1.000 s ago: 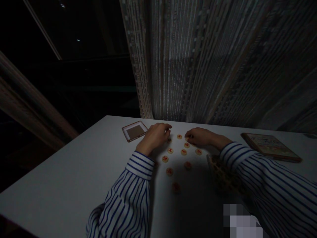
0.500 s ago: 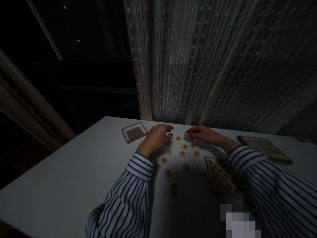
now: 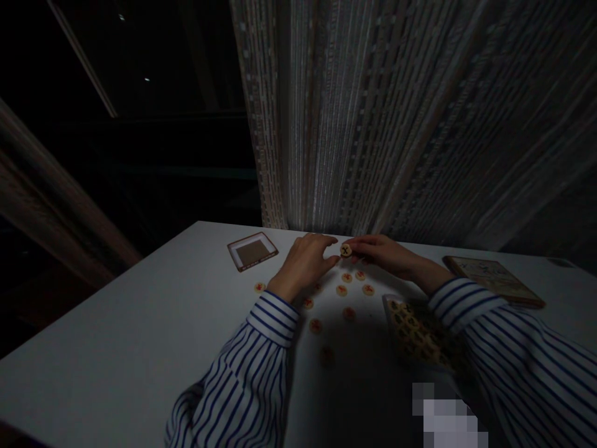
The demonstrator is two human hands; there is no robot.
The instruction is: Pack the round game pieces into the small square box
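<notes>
Between the thumb and fingers of my right hand is a round wooden Chinese chess piece, tilted up so its dark mark faces me. My left hand is open just left of it, thumb and fingers apart; whether a fingertip touches the piece I cannot tell. Several chess pieces with red marks lie scattered below my hands. One red-marked piece sits left of my left wrist. Beside my right forearm is a clear tray of black-marked pieces, partly covered by the sleeve.
On the white table, a shallow open box lid lies at the far left. A flat patterned box lies to the right. Curtains hang just behind the table's far edge. The room is dim.
My right hand has turned the piece face toward me. My left hand has moved right, closer to it, uncovering a red-marked piece by its wrist.
</notes>
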